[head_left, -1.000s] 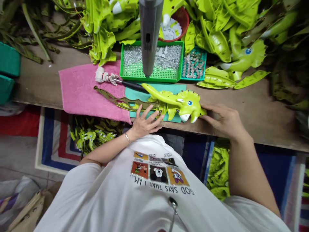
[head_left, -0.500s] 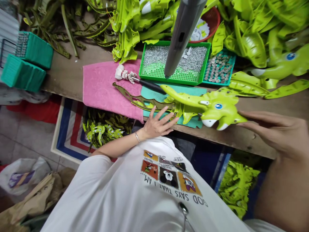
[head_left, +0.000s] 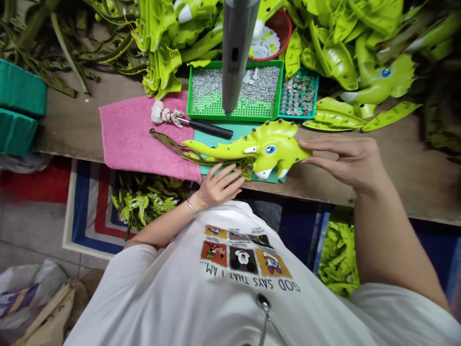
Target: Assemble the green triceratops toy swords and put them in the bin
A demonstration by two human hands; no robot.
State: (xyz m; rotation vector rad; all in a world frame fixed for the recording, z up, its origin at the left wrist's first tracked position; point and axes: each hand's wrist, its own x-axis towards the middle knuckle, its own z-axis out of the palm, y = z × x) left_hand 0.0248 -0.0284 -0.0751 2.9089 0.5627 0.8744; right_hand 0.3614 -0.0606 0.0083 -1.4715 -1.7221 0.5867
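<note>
A lime-green toy dinosaur head piece (head_left: 266, 148) with a blue eye and long horn lies over a teal mat (head_left: 212, 139) at the bench's front edge. My right hand (head_left: 345, 161) pinches its frill end with thumb and fingertips. My left hand (head_left: 219, 185) rests with fingers spread on the olive-green plastic frame (head_left: 180, 151) beneath the dinosaur piece, at the bench edge. A grey electric screwdriver (head_left: 236, 53) hangs above the middle.
A pink cloth (head_left: 133, 137) lies left of the mat with a black-handled tool (head_left: 201, 126) on it. Behind are a green tray of screws (head_left: 234, 91), a teal tray of small metal parts (head_left: 298, 96), a red bowl (head_left: 273, 33) and heaps of green plastic shells. Teal boxes (head_left: 18, 105) stand at far left.
The dinosaur piece has been turned and lifted at its head end by my right hand, shifting left over the mat. My left hand stays on the frame.
</note>
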